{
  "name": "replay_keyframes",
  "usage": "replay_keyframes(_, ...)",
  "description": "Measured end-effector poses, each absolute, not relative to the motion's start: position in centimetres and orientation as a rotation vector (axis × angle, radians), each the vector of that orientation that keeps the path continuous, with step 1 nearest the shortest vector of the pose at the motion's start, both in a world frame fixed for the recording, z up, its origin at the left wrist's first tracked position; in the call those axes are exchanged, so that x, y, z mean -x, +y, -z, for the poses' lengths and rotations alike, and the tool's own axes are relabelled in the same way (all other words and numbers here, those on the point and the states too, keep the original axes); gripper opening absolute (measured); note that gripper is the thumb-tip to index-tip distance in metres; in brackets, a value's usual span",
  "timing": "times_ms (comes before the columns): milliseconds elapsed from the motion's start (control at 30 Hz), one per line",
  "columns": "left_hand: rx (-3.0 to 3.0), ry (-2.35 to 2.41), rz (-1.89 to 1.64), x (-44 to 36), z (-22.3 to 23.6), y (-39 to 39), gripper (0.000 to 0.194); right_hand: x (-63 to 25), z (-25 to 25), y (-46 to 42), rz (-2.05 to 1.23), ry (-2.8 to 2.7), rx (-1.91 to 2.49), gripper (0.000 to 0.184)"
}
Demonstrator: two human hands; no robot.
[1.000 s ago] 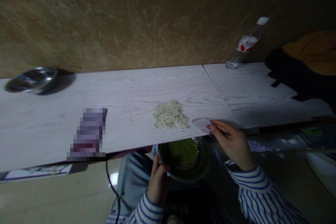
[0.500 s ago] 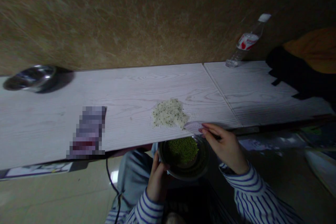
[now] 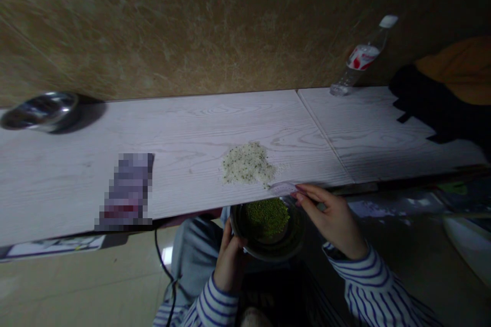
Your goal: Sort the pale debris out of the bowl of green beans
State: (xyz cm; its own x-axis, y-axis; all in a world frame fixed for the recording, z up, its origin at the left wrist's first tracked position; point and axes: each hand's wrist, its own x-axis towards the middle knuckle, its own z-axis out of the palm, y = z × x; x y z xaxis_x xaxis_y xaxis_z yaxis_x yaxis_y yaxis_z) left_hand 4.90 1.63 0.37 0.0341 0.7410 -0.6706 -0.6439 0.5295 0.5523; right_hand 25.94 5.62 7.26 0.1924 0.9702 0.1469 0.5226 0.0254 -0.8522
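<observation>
My left hand [image 3: 230, 258] grips the rim of a metal bowl [image 3: 297, 245], held below the table's front edge above my lap. Green beans [image 3: 268, 216], like mung beans, lie inside it. Between the fingertips of my right hand [image 3: 332, 217] is a small pale slotted spoon [image 3: 283, 188], its bowl end low over the table edge. Just left of the spoon is a spread pile of white rice [image 3: 245, 163] with green beans scattered through it. My right hand is above the right side of the bowl.
The white wood-grain table [image 3: 184, 127] runs along a brown wall [image 3: 192, 25]. On it are an empty metal bowl [image 3: 42, 112] at far left, a blurred-out flat object [image 3: 128, 189], a plastic bottle [image 3: 358, 61] and a black and orange bag [image 3: 452, 82]. A cable [image 3: 163, 260] hangs in front.
The spoon and my right hand have shifted slightly down, nearer the table edge and bowl. My left hand and the bowl stay nearly still. The view has tilted a little.
</observation>
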Motion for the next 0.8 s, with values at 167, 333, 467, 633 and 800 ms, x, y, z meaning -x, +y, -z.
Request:
replay_keyframes(167,-0.108,1.123,-1.048,-4.8,-0.4,1.6,0.064,-26.7,-7.0,6.1,-0.597,-1.406,1.666,0.026)
replay_keyframes(333,-0.115,1.125,-1.053,-4.8,-0.3,1.6,0.067,-27.3,-7.2,6.3,-0.590,-1.366,1.677,0.029)
replay_keyframes(467,-0.086,1.122,-1.053,-4.7,-0.2,1.6,0.070,-26.8,-7.2,6.4,-0.604,-1.382,1.661,0.029)
replay_keyframes(633,-0.092,1.120,-1.063,-4.6,-0.1,1.7,0.069,-26.2,-7.1,6.6,-0.600,-1.401,1.652,0.028)
replay_keyframes(800,-0.100,1.117,-1.055,-4.5,0.0,1.7,0.066,-25.7,-7.4,6.6,-0.631,-1.450,1.623,0.024)
